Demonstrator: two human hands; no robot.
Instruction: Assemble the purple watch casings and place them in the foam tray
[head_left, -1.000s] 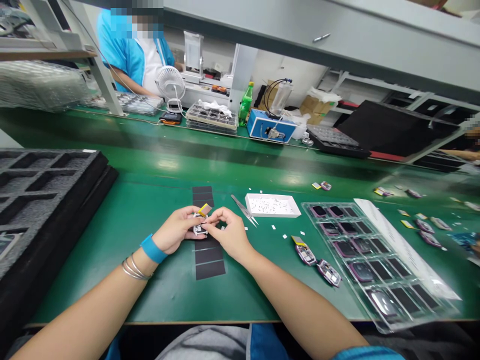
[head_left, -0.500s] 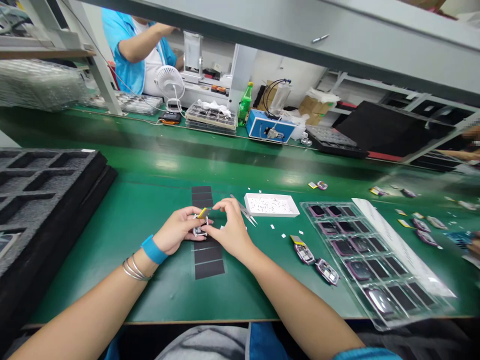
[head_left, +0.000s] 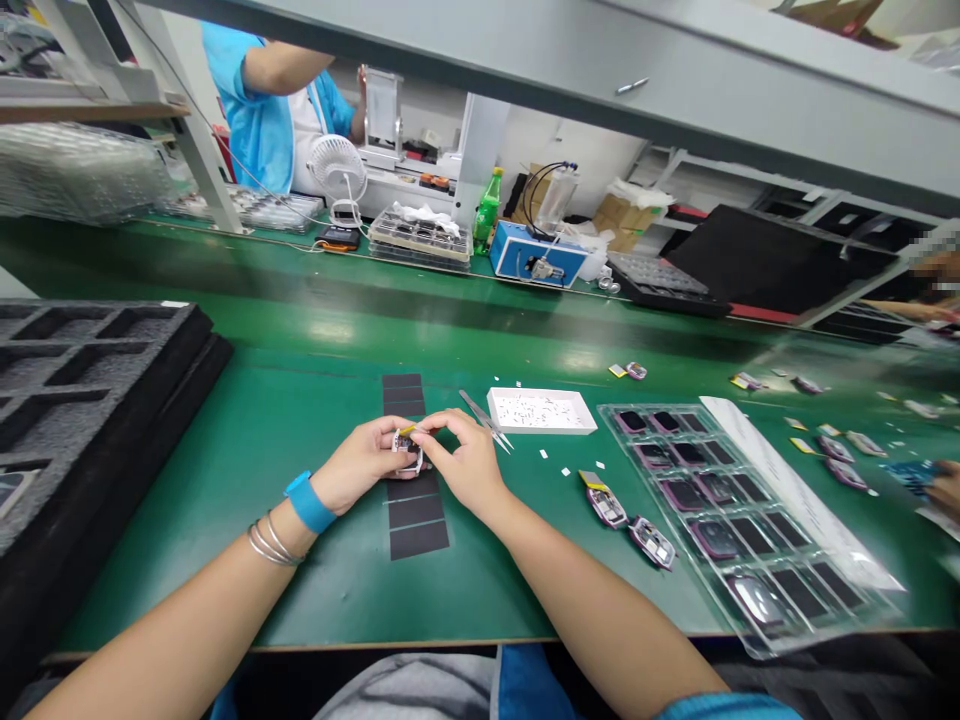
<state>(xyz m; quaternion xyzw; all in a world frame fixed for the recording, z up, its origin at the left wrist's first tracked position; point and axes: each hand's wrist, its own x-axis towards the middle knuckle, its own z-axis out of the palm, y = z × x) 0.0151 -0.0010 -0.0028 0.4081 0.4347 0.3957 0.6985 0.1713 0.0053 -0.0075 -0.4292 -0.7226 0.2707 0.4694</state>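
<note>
My left hand (head_left: 361, 462) is closed round a small, light-rimmed electronic device housing (head_left: 407, 462), its open side showing parts inside. A flat battery with a yellow edge (head_left: 407, 431) sits at the housing's upper rim. The thumb and forefinger of my right hand (head_left: 471, 462) come together on the battery's right end, hiding part of it. Beneath both hands lies a strip of black rectangular pieces (head_left: 418, 512) on the green table. Tweezers (head_left: 486, 420) rest just beyond my right hand.
A white box (head_left: 541, 428) of tiny pieces stands behind the tweezers. To the right are two purple-rimmed open devices, one of them this device (head_left: 652, 543), and a clear compartment tray (head_left: 720, 610). Black foam trays (head_left: 150, 375) are stacked left. A co-worker (head_left: 262, 120) stands across the bench.
The battery, raised at a slant before, is now folded lower toward the housing. My right fingers have come down and closer to it. The co-worker's arm has moved.
</note>
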